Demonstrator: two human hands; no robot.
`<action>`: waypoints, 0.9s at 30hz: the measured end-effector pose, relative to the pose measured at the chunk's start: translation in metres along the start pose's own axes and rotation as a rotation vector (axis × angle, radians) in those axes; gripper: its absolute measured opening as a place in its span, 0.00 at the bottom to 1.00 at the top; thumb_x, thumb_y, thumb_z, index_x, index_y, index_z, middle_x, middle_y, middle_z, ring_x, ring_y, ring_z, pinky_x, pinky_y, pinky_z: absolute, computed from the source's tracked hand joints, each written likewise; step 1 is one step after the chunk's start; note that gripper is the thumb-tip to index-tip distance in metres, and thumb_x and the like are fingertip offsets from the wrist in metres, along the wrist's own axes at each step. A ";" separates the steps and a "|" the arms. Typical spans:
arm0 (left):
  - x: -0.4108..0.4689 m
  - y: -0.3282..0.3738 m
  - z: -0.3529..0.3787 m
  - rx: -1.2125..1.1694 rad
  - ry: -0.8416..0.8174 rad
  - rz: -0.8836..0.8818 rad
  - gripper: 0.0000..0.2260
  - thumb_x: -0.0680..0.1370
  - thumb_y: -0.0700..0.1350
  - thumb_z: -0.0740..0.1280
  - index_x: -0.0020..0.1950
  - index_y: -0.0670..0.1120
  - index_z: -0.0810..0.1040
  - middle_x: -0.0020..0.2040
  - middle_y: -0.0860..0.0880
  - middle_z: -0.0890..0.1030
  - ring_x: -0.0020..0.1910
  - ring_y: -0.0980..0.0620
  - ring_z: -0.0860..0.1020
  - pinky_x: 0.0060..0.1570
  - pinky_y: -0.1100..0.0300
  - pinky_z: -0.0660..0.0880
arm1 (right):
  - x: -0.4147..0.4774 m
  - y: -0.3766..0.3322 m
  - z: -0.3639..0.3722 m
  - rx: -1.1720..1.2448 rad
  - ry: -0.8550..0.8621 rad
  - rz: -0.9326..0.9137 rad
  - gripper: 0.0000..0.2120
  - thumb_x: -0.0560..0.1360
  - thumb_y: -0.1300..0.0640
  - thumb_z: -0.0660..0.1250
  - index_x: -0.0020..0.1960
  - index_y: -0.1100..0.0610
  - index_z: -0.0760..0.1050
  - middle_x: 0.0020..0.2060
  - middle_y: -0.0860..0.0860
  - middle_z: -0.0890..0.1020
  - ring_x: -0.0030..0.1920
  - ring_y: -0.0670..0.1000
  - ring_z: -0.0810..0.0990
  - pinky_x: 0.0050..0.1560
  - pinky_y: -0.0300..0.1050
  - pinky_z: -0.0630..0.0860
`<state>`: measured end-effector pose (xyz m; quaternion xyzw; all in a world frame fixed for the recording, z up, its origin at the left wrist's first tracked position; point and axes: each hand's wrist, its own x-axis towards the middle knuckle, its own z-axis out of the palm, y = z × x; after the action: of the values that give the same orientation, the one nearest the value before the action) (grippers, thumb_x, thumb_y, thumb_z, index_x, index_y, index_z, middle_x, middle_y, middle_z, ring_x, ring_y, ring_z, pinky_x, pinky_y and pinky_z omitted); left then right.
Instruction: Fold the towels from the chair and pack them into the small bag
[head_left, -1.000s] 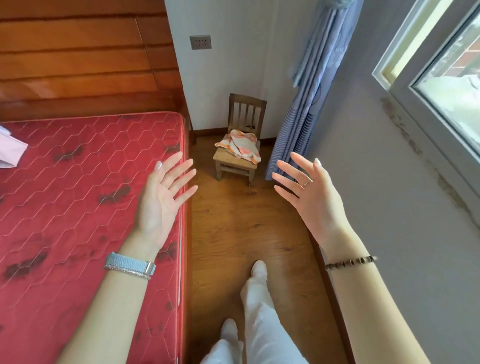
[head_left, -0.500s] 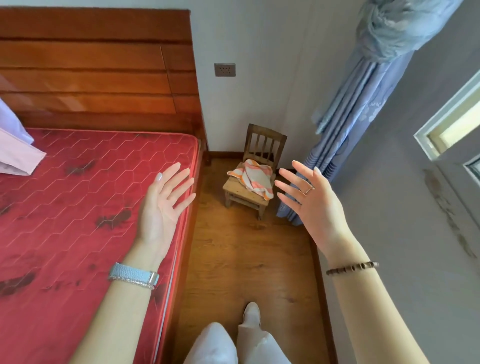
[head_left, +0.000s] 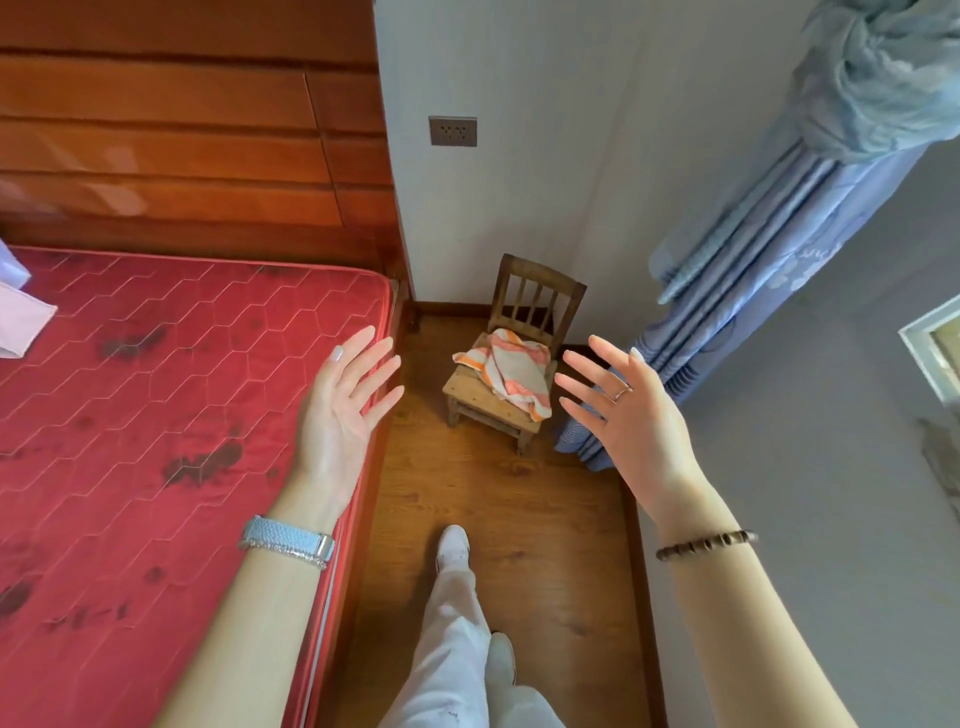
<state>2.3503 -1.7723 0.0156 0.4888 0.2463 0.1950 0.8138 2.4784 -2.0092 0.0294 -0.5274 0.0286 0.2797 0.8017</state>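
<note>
Nearer now, towels (head_left: 511, 371) lie crumpled, orange-and-white striped, on the chair (head_left: 467, 388)

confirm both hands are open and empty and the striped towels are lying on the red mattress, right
No. The head view shows the striped towels on the small wooden chair, not the red mattress. Both the left hand and right hand are open and empty.
</note>
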 end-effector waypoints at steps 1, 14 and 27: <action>0.014 -0.002 0.000 0.000 0.003 -0.009 0.20 0.84 0.54 0.54 0.72 0.48 0.72 0.68 0.49 0.78 0.66 0.50 0.77 0.68 0.46 0.71 | 0.013 0.000 0.002 -0.002 0.012 0.001 0.21 0.84 0.49 0.52 0.71 0.57 0.69 0.61 0.56 0.81 0.60 0.58 0.81 0.62 0.53 0.76; 0.181 -0.056 -0.030 0.073 0.051 -0.273 0.19 0.84 0.52 0.54 0.71 0.47 0.73 0.66 0.48 0.79 0.65 0.50 0.78 0.66 0.46 0.73 | 0.177 0.037 0.027 -0.084 0.175 0.129 0.14 0.82 0.51 0.55 0.61 0.53 0.75 0.59 0.55 0.82 0.56 0.55 0.83 0.55 0.48 0.78; 0.282 -0.162 -0.023 0.142 0.066 -0.428 0.17 0.84 0.51 0.56 0.70 0.49 0.74 0.65 0.49 0.79 0.63 0.51 0.79 0.63 0.49 0.75 | 0.278 0.099 -0.051 -0.150 0.343 0.217 0.14 0.83 0.51 0.55 0.63 0.53 0.75 0.56 0.54 0.84 0.58 0.55 0.82 0.62 0.52 0.76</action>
<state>2.5759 -1.6708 -0.1970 0.4751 0.3838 0.0161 0.7917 2.6781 -1.9087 -0.1700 -0.6193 0.2003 0.2716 0.7089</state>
